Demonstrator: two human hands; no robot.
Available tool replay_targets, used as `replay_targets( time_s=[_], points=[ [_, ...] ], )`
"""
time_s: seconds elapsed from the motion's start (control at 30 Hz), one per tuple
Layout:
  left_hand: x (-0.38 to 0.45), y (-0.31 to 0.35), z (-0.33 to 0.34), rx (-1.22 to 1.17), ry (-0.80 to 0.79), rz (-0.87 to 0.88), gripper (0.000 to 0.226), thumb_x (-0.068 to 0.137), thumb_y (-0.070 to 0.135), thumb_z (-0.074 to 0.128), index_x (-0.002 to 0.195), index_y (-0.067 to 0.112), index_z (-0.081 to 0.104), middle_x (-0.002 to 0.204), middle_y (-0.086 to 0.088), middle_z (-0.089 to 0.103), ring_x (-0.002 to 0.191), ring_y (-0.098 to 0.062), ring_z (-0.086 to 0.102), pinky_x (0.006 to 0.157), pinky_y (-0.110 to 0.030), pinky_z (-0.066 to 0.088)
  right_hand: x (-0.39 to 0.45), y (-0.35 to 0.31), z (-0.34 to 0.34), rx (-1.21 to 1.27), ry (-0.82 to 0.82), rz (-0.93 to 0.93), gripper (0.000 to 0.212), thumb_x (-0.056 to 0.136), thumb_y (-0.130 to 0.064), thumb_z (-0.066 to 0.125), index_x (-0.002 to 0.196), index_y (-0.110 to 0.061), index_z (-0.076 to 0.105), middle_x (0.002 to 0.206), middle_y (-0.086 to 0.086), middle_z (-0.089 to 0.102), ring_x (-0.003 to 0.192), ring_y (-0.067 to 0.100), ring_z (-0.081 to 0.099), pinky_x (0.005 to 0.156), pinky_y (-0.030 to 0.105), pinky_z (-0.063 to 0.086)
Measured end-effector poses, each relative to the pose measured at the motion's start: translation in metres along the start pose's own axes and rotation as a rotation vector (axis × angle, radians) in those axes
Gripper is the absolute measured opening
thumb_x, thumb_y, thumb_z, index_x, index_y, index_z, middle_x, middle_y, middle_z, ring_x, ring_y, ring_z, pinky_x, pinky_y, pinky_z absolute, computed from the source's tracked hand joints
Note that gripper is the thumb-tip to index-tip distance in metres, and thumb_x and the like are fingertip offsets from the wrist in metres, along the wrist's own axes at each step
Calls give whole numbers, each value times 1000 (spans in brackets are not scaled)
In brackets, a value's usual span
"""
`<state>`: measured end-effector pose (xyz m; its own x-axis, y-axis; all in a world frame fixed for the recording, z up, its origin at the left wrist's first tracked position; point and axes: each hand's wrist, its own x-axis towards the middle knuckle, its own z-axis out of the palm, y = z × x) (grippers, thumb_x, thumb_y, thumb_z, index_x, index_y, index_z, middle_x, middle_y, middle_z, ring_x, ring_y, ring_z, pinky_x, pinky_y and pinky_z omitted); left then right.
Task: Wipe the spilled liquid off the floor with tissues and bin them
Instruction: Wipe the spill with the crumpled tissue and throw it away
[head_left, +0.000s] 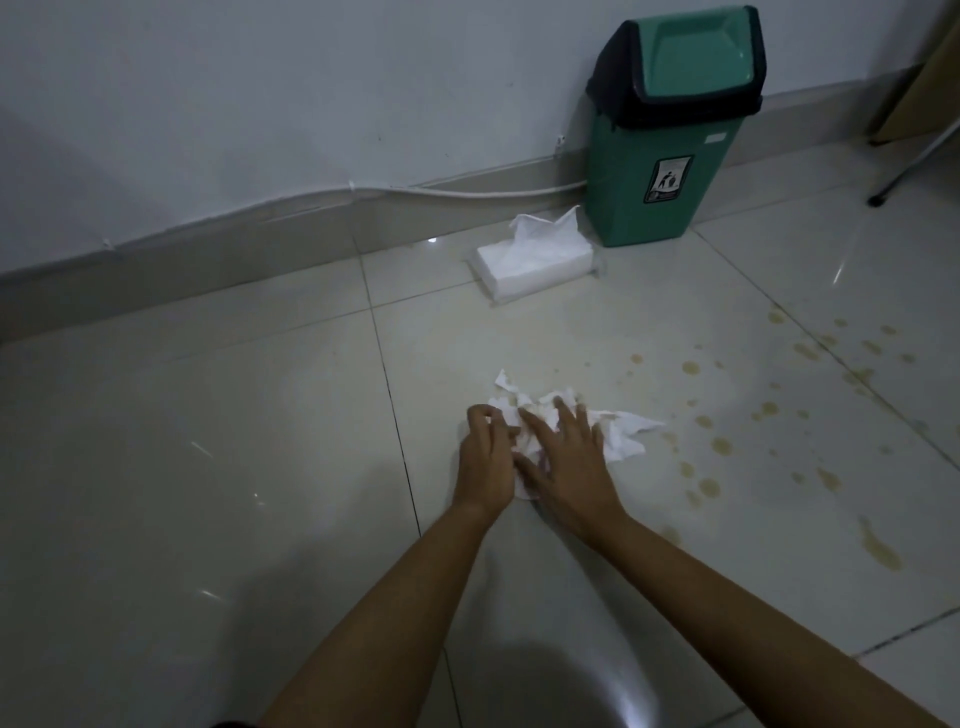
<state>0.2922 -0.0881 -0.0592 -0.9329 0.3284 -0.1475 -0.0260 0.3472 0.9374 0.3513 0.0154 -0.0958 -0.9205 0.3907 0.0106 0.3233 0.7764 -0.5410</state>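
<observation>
Tissue, a crumpled white paper wad (561, 423) already blotched yellow-brown, lies flat on the pale glossy tiled floor (208, 441) under both hands. The right hand (569, 457) presses on it with fingers spread and straight, palm down. The left hand (485, 454) sits at the wad's left edge with fingers curled, apparently pinching the paper, though the exact hold is hard to read.

The spill, a scatter of amber droplets and streaks (769, 410), lies to the right of the wad and runs diagonally from far right toward the near right. None of it shows to the left. So the wipe probably has to travel rightward, and the right hand is the nearer one to lead it; a loose corner of the tissue already points that way.

Beyond the hands, a soft pack of white tissues (535, 257) rests near the wall, just left of a green plastic bin with a black-framed swing lid (670, 130). Most of the spill looks unwiped, so binning is likely some way off.
</observation>
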Motion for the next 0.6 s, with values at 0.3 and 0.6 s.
replay_targets(
  time_s=[0.3, 0.6],
  points=[
    [19, -7, -23, 105, 166, 129, 20, 101, 18, 36, 95, 8, 52, 94, -7, 56, 90, -20, 52, 81, -26, 40, 36, 26, -10, 166, 193, 23, 47, 104, -19, 31, 150, -22, 26, 157, 4, 27, 148, 20, 14, 120, 42, -1],
    [25, -18, -41, 187, 194, 132, 22, 101, 17, 35, 99, 9, 55, 99, -3, 52, 96, -18, 49, 88, -25, 39, 104, -7, 3, -25, -41, -8, 45, 102, -31, 33, 146, -35, 32, 158, 2, 23, 146, 35, 8, 116, 58, 1]
  ],
)
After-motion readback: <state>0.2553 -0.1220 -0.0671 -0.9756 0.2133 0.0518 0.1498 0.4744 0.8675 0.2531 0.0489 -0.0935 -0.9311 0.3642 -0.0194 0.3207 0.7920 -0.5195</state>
